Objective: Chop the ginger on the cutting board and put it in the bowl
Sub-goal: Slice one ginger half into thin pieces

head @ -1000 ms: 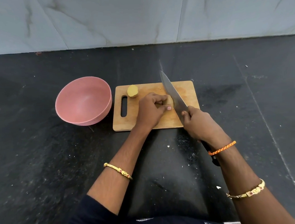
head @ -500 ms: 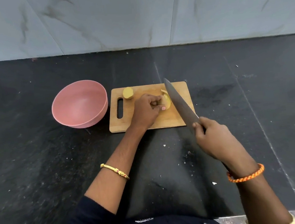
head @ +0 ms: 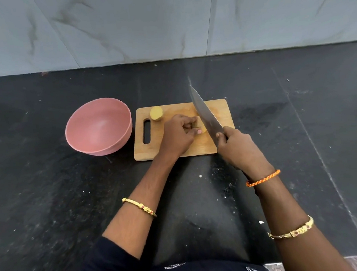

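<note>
The left hand reaches in from the lower middle, its forearm slanting up toward the rectangular wooden cutting board. Its fingers are curled down with knuckles raised, and its grip pins a small yellowish piece of ginger against the board; only a sliver of that piece shows past the fingertips. The right hand comes in from the lower right, its grip closed round the handle of the large steel-bladed kitchen knife, with the handle almost wholly hidden inside the fist. The blade runs from the hand up and to the left across the board, its flat side facing the camera, right against the left hand's fingertips and the held ginger. Whether the edge touches the board cannot be told.

A second, rounder chunk of ginger sits apart near the board's far left corner, just above the board's slotted handle hole. The round pink bowl stands on the dark stone worktop just to the left of the board; nothing is visible inside it. Pale specks are scattered on the worktop near the person.
</note>
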Demonstrator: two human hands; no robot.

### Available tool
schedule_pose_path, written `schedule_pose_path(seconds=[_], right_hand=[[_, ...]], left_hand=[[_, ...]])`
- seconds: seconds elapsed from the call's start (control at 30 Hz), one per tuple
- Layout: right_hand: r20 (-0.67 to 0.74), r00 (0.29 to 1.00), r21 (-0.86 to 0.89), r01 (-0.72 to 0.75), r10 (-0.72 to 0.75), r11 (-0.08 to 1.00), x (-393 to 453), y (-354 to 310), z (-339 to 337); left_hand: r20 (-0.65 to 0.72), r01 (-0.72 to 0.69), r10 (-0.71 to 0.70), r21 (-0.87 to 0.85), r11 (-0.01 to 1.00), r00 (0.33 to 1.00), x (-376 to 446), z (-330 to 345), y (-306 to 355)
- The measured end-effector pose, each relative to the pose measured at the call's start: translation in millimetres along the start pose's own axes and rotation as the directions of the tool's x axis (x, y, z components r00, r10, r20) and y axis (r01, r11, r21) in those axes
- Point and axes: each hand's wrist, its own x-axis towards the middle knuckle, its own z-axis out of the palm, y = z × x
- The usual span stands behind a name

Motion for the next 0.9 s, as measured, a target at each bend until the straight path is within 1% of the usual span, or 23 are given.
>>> schedule_pose_path(seconds=[0.33, 0.5, 0.63, 0.8, 0.9], right_hand=[[0.031, 1.000, -0.036, -0.001, 0.003, 0.999, 10.1, -8.4, 2.2], [0.021, 1.000, -0.049, 0.010, -0.009, 0.999, 7.1, -9.1, 8.1], [0.101, 0.995, -0.046, -0.023, 0.027, 0.999, -1.1, -1.2, 15.2], [0.089, 0.995, -0.066, -0.045, 0.051, 0.997, -28.3, 13.2, 21.6], [0.143, 0.988, -0.073, -0.051, 0.061, 0.996, -44.1, 21.5, 10.2]], left_hand=[[-0.007, -0.002, 0.002, -0.022, 1.000, 1.000, -0.3, 1.2, 0.7], [-0.020, -0.002, 0.002, -0.027, 1.000, 1.000, -1.0, 1.4, -0.2], [-0.026, -0.007, 0.006, -0.023, 1.000, 1.000, -2.1, 1.3, -0.1], [-0.032, -0.008, 0.007, -0.011, 1.000, 0.999, -4.1, 1.0, 0.9], [-0.025, -0.001, 0.001, 0.001, 1.000, 1.000, -4.4, -0.7, 1.7]])
